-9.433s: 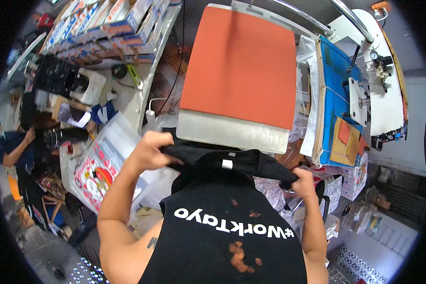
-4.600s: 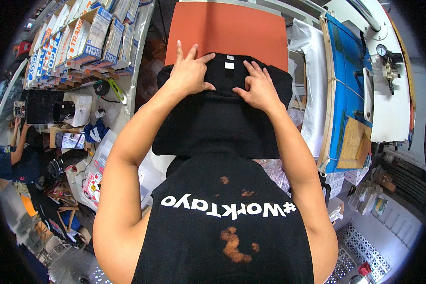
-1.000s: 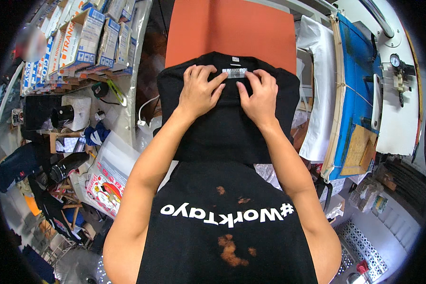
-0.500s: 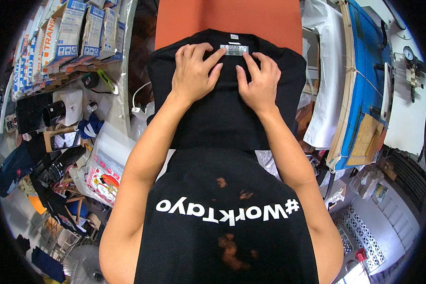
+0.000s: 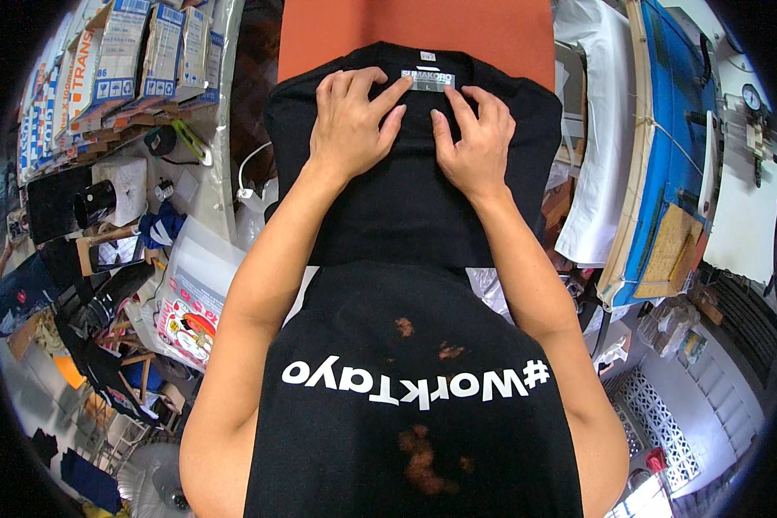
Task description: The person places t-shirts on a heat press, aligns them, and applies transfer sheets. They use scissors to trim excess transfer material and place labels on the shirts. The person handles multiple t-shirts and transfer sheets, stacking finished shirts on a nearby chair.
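A black T-shirt (image 5: pixel 401 207) lies spread over an orange-red board (image 5: pixel 414 26), its neckline at the far end. Inside the neck is a small rectangular label patch (image 5: pixel 429 80) with pale print. My left hand (image 5: pixel 347 125) rests on the shirt with fingers apart, its index fingertip at the patch's left edge. My right hand (image 5: pixel 476 142) mirrors it on the other side; its index fingertip touches the patch's right edge, thumb stretched along the cloth. Neither hand grips anything. The shirt's sleeves drape past the board's sides.
Cardboard boxes (image 5: pixel 116 60) are stacked at the far left, above a cluttered shelf with a black cup (image 5: pixel 97 201) and a phone (image 5: pixel 118 252). On the right are a rolled white sheet (image 5: pixel 597 138), a blue-framed screen (image 5: pixel 665 173) and a dial gauge (image 5: pixel 752 97).
The view has shifted slightly, so shirt and board sit a little higher. Both hands keep nearly the same places beside the label patch.
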`<state>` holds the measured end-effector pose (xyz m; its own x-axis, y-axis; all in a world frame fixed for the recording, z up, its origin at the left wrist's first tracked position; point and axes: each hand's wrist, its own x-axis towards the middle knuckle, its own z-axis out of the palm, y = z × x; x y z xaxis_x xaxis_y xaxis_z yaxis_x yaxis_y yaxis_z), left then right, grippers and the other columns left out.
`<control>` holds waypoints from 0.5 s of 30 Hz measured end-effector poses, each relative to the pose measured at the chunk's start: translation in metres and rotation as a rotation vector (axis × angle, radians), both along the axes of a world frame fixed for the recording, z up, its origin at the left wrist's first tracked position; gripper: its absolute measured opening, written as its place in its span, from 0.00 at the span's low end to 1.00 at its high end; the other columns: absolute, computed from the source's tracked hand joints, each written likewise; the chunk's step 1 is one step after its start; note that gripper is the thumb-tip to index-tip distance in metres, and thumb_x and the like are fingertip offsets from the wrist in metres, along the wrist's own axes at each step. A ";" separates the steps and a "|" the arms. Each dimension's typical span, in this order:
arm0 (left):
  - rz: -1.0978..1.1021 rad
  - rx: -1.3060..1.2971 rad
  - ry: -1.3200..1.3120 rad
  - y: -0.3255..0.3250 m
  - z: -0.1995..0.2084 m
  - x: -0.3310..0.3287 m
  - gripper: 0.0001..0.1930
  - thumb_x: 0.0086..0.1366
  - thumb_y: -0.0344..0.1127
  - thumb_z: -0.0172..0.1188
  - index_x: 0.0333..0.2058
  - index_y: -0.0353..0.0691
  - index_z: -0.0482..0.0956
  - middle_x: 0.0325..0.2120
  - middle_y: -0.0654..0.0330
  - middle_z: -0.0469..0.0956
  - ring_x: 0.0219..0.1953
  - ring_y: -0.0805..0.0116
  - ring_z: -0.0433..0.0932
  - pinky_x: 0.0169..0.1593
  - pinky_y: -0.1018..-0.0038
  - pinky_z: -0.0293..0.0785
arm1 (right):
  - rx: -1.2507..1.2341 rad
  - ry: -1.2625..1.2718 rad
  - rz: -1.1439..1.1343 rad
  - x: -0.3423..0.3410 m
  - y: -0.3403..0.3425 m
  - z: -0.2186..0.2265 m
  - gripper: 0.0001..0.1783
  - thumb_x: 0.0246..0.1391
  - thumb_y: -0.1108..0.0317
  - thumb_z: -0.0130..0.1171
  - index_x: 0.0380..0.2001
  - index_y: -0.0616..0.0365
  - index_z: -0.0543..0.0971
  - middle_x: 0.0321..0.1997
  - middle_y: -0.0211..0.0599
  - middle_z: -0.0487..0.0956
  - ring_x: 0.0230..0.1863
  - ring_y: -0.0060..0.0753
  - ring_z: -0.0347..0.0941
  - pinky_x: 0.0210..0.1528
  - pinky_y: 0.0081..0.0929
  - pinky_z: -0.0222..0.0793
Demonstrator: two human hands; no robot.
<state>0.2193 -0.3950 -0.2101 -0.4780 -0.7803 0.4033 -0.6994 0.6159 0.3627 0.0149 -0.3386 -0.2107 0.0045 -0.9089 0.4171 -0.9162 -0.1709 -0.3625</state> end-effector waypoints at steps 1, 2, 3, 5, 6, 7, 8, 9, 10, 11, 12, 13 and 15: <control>0.000 0.000 -0.004 0.000 0.000 0.000 0.20 0.64 0.41 0.67 0.56 0.54 0.84 0.49 0.60 0.78 0.55 0.58 0.73 0.63 0.54 0.62 | 0.002 0.000 -0.001 0.000 0.000 0.000 0.22 0.59 0.57 0.66 0.53 0.56 0.84 0.55 0.44 0.78 0.60 0.50 0.71 0.62 0.50 0.62; 0.000 0.001 -0.008 0.000 0.000 0.000 0.20 0.64 0.41 0.67 0.56 0.54 0.84 0.49 0.60 0.78 0.55 0.58 0.72 0.63 0.54 0.62 | 0.004 0.000 -0.002 0.000 0.000 0.000 0.22 0.59 0.57 0.66 0.53 0.56 0.84 0.55 0.44 0.78 0.60 0.50 0.71 0.62 0.50 0.62; -0.001 0.003 -0.011 0.000 0.000 0.000 0.20 0.65 0.41 0.67 0.56 0.54 0.84 0.49 0.60 0.78 0.55 0.58 0.72 0.63 0.54 0.62 | 0.006 0.001 -0.003 0.000 0.000 0.000 0.22 0.59 0.57 0.66 0.53 0.56 0.84 0.55 0.44 0.78 0.60 0.50 0.71 0.62 0.50 0.62; 0.000 0.005 -0.018 0.000 -0.001 0.000 0.20 0.65 0.42 0.66 0.56 0.55 0.84 0.50 0.60 0.78 0.55 0.58 0.72 0.63 0.54 0.61 | 0.013 0.000 -0.004 0.000 0.000 0.001 0.22 0.59 0.56 0.66 0.53 0.56 0.84 0.55 0.45 0.78 0.60 0.50 0.71 0.62 0.49 0.62; 0.001 0.006 -0.021 0.001 -0.001 0.000 0.20 0.65 0.42 0.66 0.56 0.55 0.84 0.50 0.59 0.78 0.55 0.58 0.72 0.63 0.54 0.61 | 0.012 0.003 -0.004 0.000 0.000 0.001 0.22 0.59 0.56 0.66 0.53 0.56 0.84 0.55 0.45 0.78 0.60 0.50 0.71 0.62 0.49 0.62; 0.002 0.007 -0.024 0.001 -0.001 0.000 0.20 0.65 0.42 0.66 0.57 0.55 0.84 0.50 0.59 0.78 0.56 0.58 0.72 0.63 0.54 0.61 | 0.015 0.004 -0.005 0.000 0.000 0.001 0.22 0.59 0.56 0.66 0.53 0.56 0.84 0.55 0.45 0.78 0.60 0.50 0.71 0.62 0.50 0.62; 0.003 0.007 -0.027 0.001 -0.001 0.000 0.20 0.65 0.42 0.66 0.57 0.56 0.84 0.50 0.59 0.78 0.56 0.58 0.72 0.63 0.54 0.61 | 0.017 0.001 -0.007 0.000 0.000 0.001 0.22 0.59 0.56 0.66 0.53 0.56 0.84 0.55 0.45 0.78 0.60 0.50 0.71 0.62 0.50 0.62; 0.003 0.006 -0.030 0.001 -0.001 0.000 0.20 0.65 0.42 0.66 0.57 0.56 0.84 0.50 0.59 0.78 0.56 0.58 0.72 0.64 0.54 0.61 | 0.015 0.003 -0.007 0.000 0.000 0.001 0.22 0.59 0.56 0.66 0.53 0.56 0.84 0.55 0.45 0.78 0.59 0.50 0.71 0.62 0.50 0.62; 0.004 0.006 -0.031 0.000 -0.001 0.000 0.20 0.66 0.42 0.66 0.57 0.56 0.84 0.50 0.59 0.78 0.56 0.58 0.72 0.64 0.54 0.61 | 0.014 0.001 -0.008 0.000 0.000 0.001 0.22 0.59 0.56 0.66 0.53 0.56 0.84 0.55 0.45 0.78 0.59 0.50 0.71 0.62 0.50 0.62; 0.004 0.005 -0.033 0.000 -0.002 0.000 0.20 0.65 0.42 0.66 0.57 0.56 0.84 0.50 0.59 0.78 0.56 0.58 0.72 0.64 0.54 0.61 | 0.015 -0.002 -0.008 0.000 0.000 0.001 0.23 0.59 0.56 0.66 0.53 0.56 0.84 0.55 0.44 0.78 0.59 0.50 0.71 0.62 0.50 0.62; 0.005 0.004 -0.034 0.000 -0.002 0.000 0.20 0.65 0.42 0.66 0.57 0.56 0.84 0.50 0.59 0.78 0.56 0.58 0.72 0.64 0.54 0.61 | 0.017 -0.002 -0.010 0.000 0.000 0.000 0.23 0.59 0.56 0.66 0.53 0.55 0.84 0.55 0.44 0.78 0.59 0.50 0.71 0.62 0.50 0.62; 0.005 0.004 -0.035 0.000 -0.001 0.000 0.21 0.65 0.42 0.66 0.57 0.56 0.84 0.50 0.59 0.78 0.56 0.58 0.72 0.64 0.54 0.61 | 0.020 -0.002 -0.010 -0.001 0.001 0.000 0.23 0.59 0.56 0.66 0.53 0.55 0.84 0.55 0.44 0.78 0.59 0.50 0.71 0.62 0.50 0.62; 0.007 0.007 -0.036 0.001 -0.001 0.000 0.21 0.65 0.42 0.66 0.57 0.56 0.84 0.50 0.59 0.78 0.56 0.58 0.72 0.63 0.54 0.62 | 0.020 -0.002 -0.011 -0.001 0.001 -0.001 0.23 0.58 0.56 0.66 0.53 0.55 0.84 0.55 0.44 0.78 0.59 0.50 0.72 0.62 0.50 0.63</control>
<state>0.2195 -0.3944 -0.2111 -0.4870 -0.7861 0.3806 -0.7160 0.6089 0.3413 0.0138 -0.3377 -0.2112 -0.0064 -0.9172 0.3984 -0.9174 -0.1532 -0.3674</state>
